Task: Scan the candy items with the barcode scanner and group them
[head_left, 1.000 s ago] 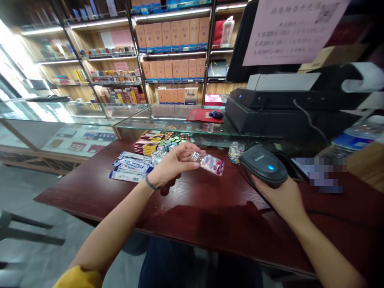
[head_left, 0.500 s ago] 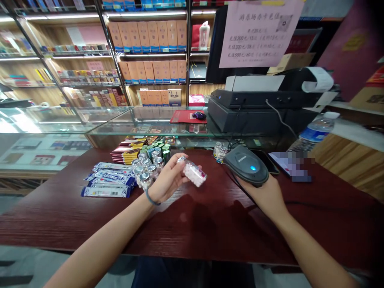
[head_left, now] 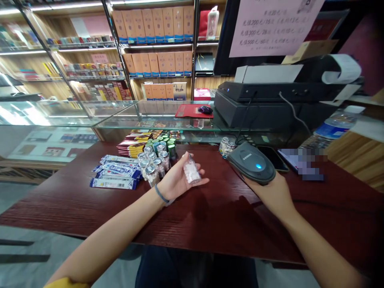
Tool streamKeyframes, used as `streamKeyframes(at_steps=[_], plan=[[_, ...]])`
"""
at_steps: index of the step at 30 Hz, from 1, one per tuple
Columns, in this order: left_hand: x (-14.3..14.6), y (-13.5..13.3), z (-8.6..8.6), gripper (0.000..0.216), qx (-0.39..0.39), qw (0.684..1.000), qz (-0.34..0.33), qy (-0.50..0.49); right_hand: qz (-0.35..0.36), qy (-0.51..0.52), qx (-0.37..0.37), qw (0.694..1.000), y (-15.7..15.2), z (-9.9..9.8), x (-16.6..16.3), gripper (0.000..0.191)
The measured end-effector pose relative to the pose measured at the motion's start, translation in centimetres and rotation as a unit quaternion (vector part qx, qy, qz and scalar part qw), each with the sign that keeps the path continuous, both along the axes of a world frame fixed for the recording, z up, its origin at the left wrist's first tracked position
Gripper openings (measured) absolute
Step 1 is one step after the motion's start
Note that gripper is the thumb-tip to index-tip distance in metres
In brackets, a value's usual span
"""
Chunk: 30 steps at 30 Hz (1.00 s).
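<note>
A small clear bottle of pale candies (head_left: pixel 191 171) lies across the palm of my left hand (head_left: pixel 177 179), under the thumb, with the fingers partly stretched beyond it. My right hand (head_left: pixel 273 195) is wrapped around a dark barcode scanner (head_left: pixel 251 162) with a blue light lit on top. The scanner's head points up and left, away from the bottle. Left of my left hand stand several silver-lidded candy jars (head_left: pixel 151 175). Two more jars (head_left: pixel 225 146) stand behind the scanner.
Blue-and-white packets (head_left: pixel 115 172) lie at the left of the dark red table (head_left: pixel 180 224). Behind the jars are green-topped tubes (head_left: pixel 171 148) and stacked yellow-and-maroon packs (head_left: pixel 132 146). A glass counter (head_left: pixel 144 120), black machine (head_left: pixel 249 112), phone (head_left: pixel 273 157) and water bottle (head_left: pixel 333 128) stand beyond.
My left hand has turned palm upward, bringing the bottle from a slant to nearly upright with its candies facing me. The scanner stays in my right hand. The view has shifted slightly.
</note>
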State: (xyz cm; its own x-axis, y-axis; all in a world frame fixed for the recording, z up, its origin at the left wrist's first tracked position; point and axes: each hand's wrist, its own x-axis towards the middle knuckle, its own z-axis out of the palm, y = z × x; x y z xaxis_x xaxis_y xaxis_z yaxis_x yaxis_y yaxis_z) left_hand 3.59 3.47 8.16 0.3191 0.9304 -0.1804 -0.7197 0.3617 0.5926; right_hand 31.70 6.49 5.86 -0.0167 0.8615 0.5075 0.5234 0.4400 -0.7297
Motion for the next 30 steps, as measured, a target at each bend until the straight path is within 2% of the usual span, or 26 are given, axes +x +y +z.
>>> streamKeyframes(at_steps=[5,12,18,22,25,30], plan=[[-0.2,0.2,0.3,0.026,0.007,1.0,0.008,-0.012,0.006,-0.001,0.006,1.0,0.0,-0.1,0.1,0.047],[-0.2,-0.1,-0.3,0.021,0.097,0.993,0.037,0.063,-0.005,-0.012,0.009,1.0,-0.1,-0.1,0.1,0.048],[-0.2,-0.5,-0.1,0.017,0.05,0.998,0.04,0.021,-0.007,0.0,-0.014,1.0,-0.2,-0.1,0.1,0.051],[-0.1,-0.3,0.0,0.024,0.058,0.996,0.063,-0.011,-0.008,0.0,-0.018,1.0,-0.2,-0.1,0.1,0.049],[0.0,0.0,-0.3,0.031,0.099,0.989,0.1,0.039,-0.008,0.0,-0.019,1.0,-0.2,-0.1,0.2,0.049],[0.5,0.2,-0.8,0.047,0.183,0.961,0.148,0.145,-0.012,0.003,-0.008,1.0,-0.1,0.0,0.2,0.051]])
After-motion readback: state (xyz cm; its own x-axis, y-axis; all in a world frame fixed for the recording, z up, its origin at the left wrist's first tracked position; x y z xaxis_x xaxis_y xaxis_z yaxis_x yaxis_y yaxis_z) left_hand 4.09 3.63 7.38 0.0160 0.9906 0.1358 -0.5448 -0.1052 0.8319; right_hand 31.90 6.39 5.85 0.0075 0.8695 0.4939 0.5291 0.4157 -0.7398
